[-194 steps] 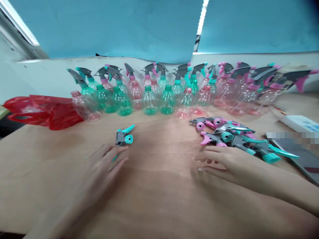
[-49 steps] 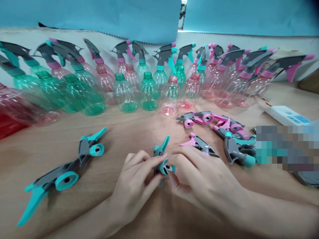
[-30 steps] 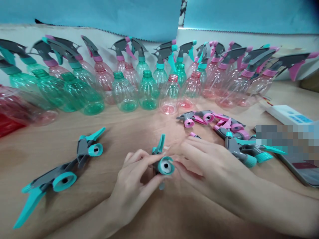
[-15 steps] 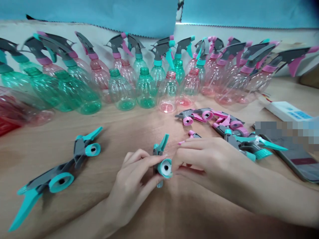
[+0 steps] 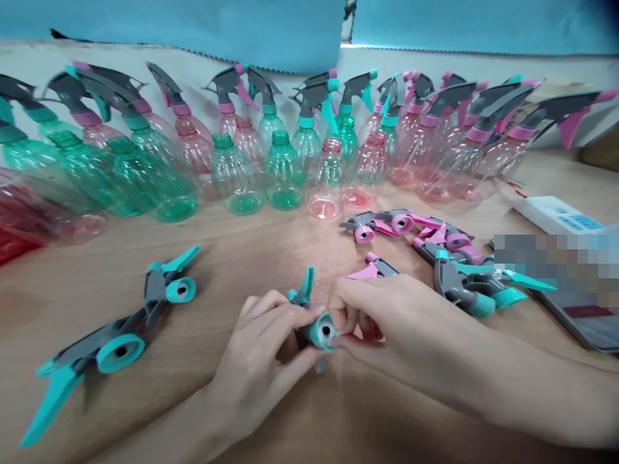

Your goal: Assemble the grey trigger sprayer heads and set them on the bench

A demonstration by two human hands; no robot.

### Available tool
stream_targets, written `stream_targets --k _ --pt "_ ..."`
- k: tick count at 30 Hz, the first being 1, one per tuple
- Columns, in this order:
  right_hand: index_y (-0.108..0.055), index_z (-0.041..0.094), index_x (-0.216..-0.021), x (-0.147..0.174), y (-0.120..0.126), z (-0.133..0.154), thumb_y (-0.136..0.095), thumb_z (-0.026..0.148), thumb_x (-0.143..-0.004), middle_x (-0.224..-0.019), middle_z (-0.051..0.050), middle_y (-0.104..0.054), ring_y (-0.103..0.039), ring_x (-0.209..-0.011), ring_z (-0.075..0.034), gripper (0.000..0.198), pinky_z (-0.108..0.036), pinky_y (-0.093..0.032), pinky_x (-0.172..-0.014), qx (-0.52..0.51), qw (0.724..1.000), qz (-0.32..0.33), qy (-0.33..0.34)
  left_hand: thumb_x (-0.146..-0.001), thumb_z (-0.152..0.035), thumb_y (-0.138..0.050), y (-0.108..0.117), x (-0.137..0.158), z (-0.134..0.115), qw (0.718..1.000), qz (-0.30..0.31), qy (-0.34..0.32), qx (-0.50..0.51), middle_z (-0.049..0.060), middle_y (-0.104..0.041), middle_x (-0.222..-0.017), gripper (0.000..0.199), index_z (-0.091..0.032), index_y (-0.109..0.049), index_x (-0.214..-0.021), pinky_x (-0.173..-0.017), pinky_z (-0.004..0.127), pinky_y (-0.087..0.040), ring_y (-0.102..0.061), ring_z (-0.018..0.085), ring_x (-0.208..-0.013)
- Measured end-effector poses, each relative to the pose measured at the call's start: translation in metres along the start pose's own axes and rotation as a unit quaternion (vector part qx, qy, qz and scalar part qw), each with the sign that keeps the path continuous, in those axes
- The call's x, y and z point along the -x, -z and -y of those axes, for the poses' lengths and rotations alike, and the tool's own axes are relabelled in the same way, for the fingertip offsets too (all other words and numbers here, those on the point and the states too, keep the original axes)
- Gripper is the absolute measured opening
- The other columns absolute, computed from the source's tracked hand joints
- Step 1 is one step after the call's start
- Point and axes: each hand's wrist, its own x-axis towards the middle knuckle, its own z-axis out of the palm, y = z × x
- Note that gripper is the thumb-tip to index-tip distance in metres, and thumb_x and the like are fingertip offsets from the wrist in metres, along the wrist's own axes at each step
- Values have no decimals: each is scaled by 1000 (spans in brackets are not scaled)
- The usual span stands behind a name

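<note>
Close to the middle of the table, my left hand (image 5: 261, 351) grips a grey and teal trigger spray head (image 5: 316, 332) between thumb and fingers. Its teal collar faces me, with a white ring and a dark hole inside. The teal trigger points upward beyond my fingers. My right hand (image 5: 391, 316) is closed in a pinch at the collar's right rim; whatever lies between those fingertips is hidden. Just behind my right hand lies a pink and grey spray head (image 5: 377, 265). Two more teal spray heads (image 5: 120, 353) rest to the left.
Several clear green bottles (image 5: 284, 174) and pink bottles (image 5: 325, 183) line the back, many with spray heads fitted. Pink spray heads (image 5: 401, 222) and teal ones (image 5: 483, 303) lie at right. Beyond them are a phone (image 5: 585, 322) and a white power strip (image 5: 556, 212).
The held spray head has tilted, its trigger shifting left and its collar slightly right. My right hand has moved a little left, its fingers curling tighter at the rim.
</note>
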Motion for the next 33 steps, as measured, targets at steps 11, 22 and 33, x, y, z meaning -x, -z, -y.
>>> stream_targets --k 11,22,33 --pt "-44 21 -70 -2 -7 -9 -53 6 -68 -65 9 -48 -44 -58 -5 18 -18 -30 -49 -104 994 42 21 -80 -17 -64 1 1 0 1000 0 -26 8 -2 -67 -80 7 -20 -59 -85 -64 29 -33 -53 15 -71" --pt "-36 19 -66 2 -10 -3 -48 -2 -60 -66 8 -43 -38 -58 -5 25 -18 -25 -49 -82 993 -47 65 -81 -17 -60 1 -1 2 1000 19 -4 -16 -1 -66 -77 6 -21 -57 -84 -63 31 -34 -53 17 -71" --pt "-46 17 -74 1 -21 0 -52 6 -70 -70 2 -52 -48 -62 -11 14 -24 -34 -54 81 988 -119 49 -79 -14 -62 -1 -1 0 999 -3 -8 -32 -1 -64 -75 13 -18 -54 -87 -63 31 -35 -52 17 -71"
